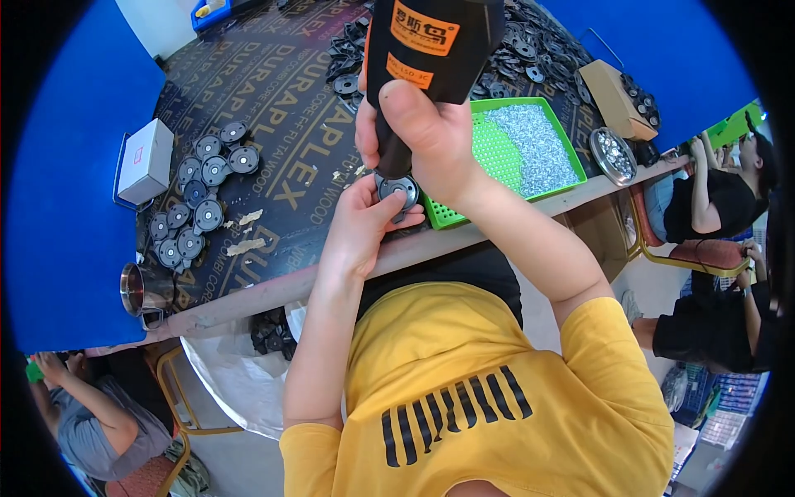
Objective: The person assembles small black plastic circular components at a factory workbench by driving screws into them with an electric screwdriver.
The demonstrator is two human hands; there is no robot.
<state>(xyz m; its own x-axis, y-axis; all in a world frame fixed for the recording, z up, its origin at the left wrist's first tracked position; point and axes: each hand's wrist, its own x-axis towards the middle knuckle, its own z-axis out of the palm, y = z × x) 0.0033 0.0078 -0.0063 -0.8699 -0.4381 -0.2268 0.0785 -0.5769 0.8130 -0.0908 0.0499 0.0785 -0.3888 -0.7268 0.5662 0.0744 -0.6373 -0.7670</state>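
My right hand (418, 137) grips a black electric screwdriver (431, 50) with an orange label, held upright with its tip pointing down. Just below the tip, my left hand (368, 219) holds a round dark disc part (399, 189) with a metal centre at the table's near edge. The tool's tip meets the disc, though my fingers hide the exact contact. A green tray (497, 153) holding a heap of small silver screws (534, 149) lies right beside my right hand.
Several finished discs (199, 195) lie in rows at the left, near a white box (145, 161) and a metal cup (142, 290). A pile of dark discs (522, 45) sits at the back, a cardboard box (613, 99) and metal bowl (613, 155) at the right. Other people sit nearby.
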